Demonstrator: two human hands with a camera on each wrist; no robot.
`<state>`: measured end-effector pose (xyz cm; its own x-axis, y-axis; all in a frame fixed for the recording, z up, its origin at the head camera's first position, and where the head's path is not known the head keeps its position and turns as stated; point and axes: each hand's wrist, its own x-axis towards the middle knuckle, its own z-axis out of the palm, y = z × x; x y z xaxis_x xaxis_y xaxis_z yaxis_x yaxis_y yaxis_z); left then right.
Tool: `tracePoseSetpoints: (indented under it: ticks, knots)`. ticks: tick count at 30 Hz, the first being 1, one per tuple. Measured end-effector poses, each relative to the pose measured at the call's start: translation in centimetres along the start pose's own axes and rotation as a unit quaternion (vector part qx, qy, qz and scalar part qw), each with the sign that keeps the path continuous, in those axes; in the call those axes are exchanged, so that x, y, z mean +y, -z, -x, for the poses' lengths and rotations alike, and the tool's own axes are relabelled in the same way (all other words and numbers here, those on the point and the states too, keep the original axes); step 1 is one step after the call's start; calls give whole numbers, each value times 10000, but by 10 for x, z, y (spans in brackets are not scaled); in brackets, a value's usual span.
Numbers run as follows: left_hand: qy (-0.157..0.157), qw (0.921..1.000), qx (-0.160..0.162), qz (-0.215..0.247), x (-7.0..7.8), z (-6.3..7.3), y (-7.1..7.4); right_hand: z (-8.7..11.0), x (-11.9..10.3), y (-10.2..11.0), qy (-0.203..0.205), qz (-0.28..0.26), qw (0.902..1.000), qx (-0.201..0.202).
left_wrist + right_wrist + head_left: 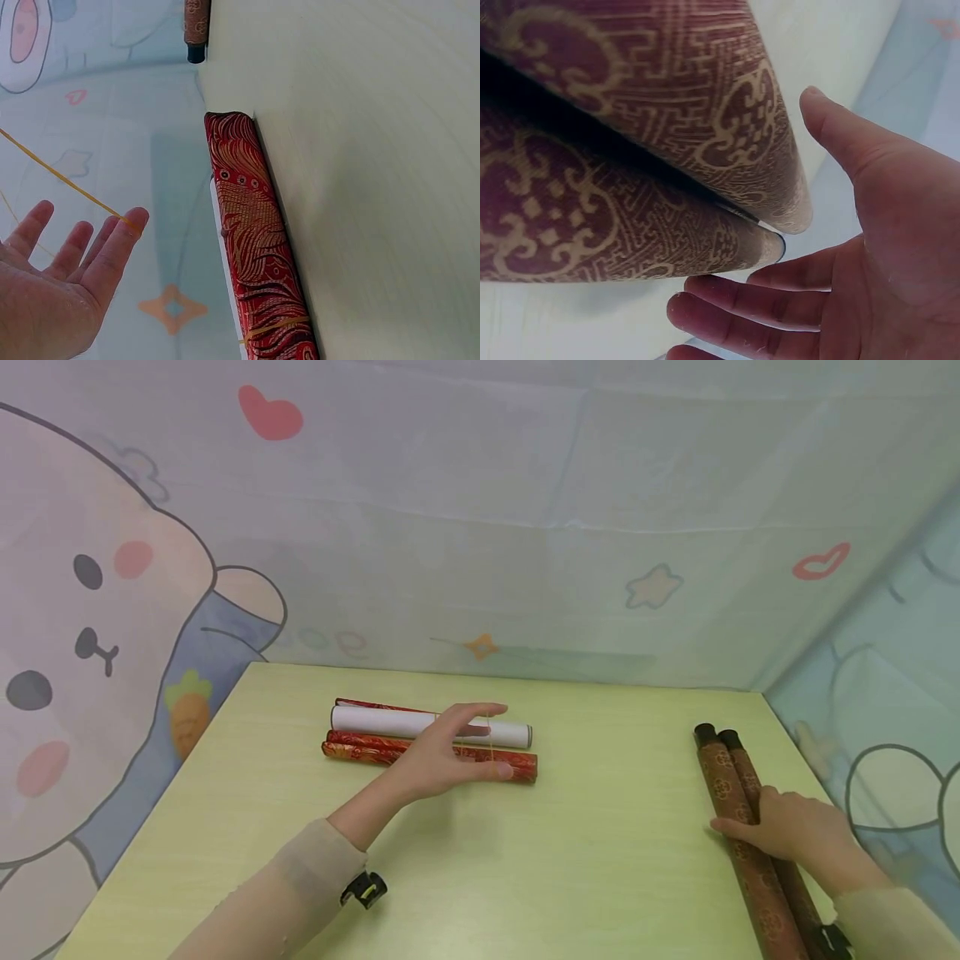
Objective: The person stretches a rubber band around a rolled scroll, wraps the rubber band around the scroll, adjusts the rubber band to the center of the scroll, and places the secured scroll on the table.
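Note:
My left hand (435, 760) is spread above a bundle at mid-table, thumb apart from the fingers. A thin yellow rubber band (71, 180) stretches between its fingertips. Beneath it lie red brocade rolls (255, 202) and a white roll (386, 722) side by side. Another rubber band (277, 328) crosses the red brocade. On the right, two brown patterned scrolls (723, 789) with black ends lie next to each other. My right hand (802, 835) is over them, its thumb lying across the nearer scroll. In the right wrist view its fingers are extended beside the scrolls (750, 124).
The pale yellow-green table (600, 827) ends at a printed cloth backdrop (480, 527) behind, with more cloth at both sides. A black strap device (363, 889) is on the left wrist.

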<state>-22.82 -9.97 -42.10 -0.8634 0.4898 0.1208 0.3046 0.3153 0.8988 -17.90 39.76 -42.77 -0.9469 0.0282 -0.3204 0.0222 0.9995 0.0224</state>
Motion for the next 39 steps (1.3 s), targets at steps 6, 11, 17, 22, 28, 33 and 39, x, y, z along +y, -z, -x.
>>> tracePoseSetpoints:
  ticks: [6,11,17,22,28,33,39]
  knots:
    - [28,10000,-11,16,0,0,1,0,2,-5,-60,-6,10000,-41]
    - [41,10000,-11,-4,-1,0,1,1,2,-9,-54,-82,10000,-16]
    - [18,10000,-45,4,-2,0,-1,1,2,-11,-19,-181,9998,-46]
    - [-3,10000,-70,45,-2,-1,-1,-1,4,-12,16,-128,9999,55]
    - [-6,10000,-30,9,-2,-2,-1,-3,8,-13,40,-235,9996,154]
    - [17,10000,-30,26,-2,-1,0,-5,11,-16,61,-414,9991,77]
    - [23,10000,-36,45,0,1,0,-7,13,-19,247,-462,9980,363]
